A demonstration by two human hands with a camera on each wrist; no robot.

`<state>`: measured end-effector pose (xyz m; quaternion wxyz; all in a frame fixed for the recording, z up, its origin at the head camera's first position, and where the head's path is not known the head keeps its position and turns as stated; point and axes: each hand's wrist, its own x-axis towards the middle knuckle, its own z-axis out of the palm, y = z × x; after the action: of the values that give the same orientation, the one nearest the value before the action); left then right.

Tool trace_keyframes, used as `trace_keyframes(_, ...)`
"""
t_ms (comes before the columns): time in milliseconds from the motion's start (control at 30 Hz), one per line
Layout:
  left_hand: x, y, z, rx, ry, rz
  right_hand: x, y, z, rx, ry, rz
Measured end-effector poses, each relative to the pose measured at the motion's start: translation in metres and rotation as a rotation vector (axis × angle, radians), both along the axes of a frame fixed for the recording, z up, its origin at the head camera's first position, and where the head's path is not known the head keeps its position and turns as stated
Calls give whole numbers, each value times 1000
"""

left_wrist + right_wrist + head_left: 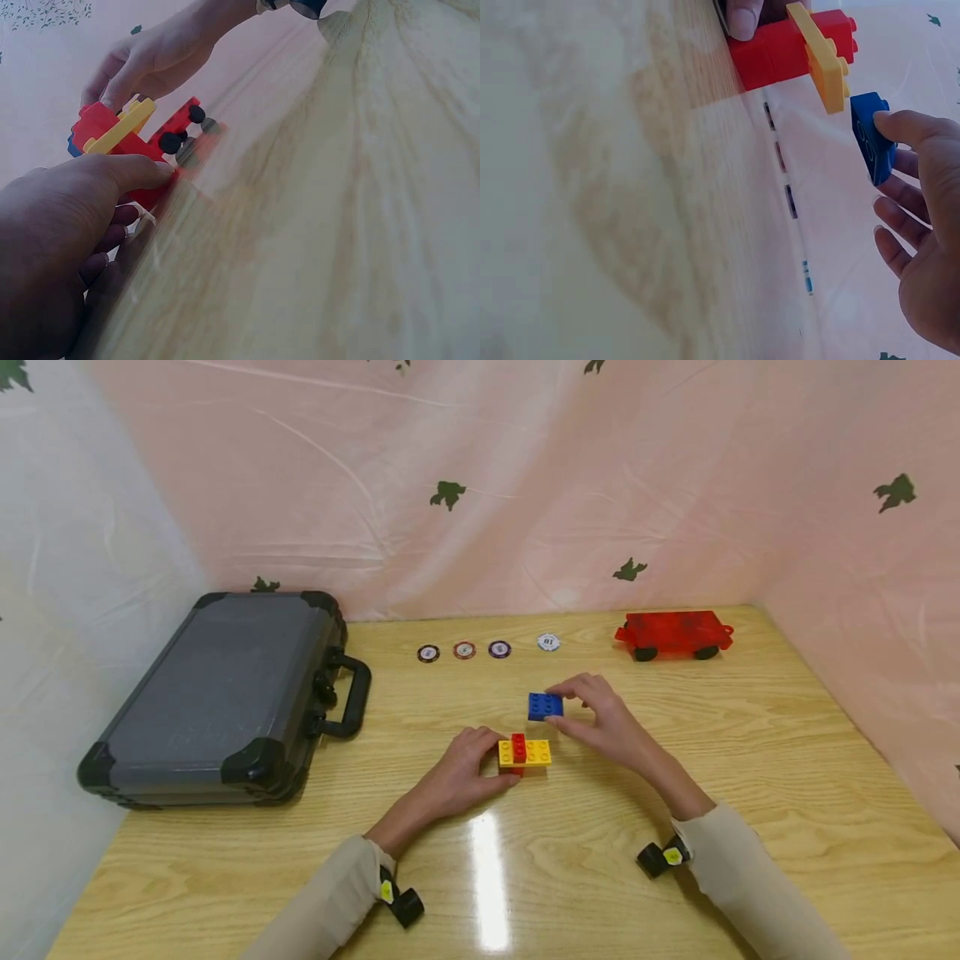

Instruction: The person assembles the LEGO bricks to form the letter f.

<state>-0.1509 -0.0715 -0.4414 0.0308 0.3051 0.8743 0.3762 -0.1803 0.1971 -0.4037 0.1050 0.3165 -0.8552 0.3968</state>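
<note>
My left hand [463, 777] grips a small stack of toy building bricks at its red base [772, 56], low on the table. Across that base lies a long yellow brick [540, 752], and a narrow red brick [518, 746] sits on top of it. Between thumb and fingertips, my right hand [603, 724] pinches a blue brick [542, 707] with studs. In the right wrist view the blue brick [871, 139] is in the air, tilted, close to the yellow brick and apart from it. The left fingers partly hide the base.
A grey hard case [217, 693] with a black handle [358, 697] lies at the left. Several poker chips [464, 650] form a row at the back. A red wheeled toy wagon base [675, 633] stands back right, before the pink curtain [525, 543].
</note>
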Motion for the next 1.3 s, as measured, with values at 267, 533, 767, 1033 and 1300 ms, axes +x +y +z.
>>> trace_keyframes(267, 1, 0, 1, -2, -5, 0, 14, -3, 4, -2, -8, 40)
trace_keyframes(533, 0, 0, 0, 1, -9, -2, 21, -5, 4, -37, 35, 81)
trace_keyframes(767, 0, 0, 0, -2, -4, -8, 26, -8, 4, -73, 25, 126)
trace_keyframes(1033, -1, -1, -1, 4, 3, -12, 29, -11, 1, -72, 18, 143)
trace_keyframes(1300, -1, -1, -1, 5, 17, -12, 30, -13, 3, -69, 18, 162)
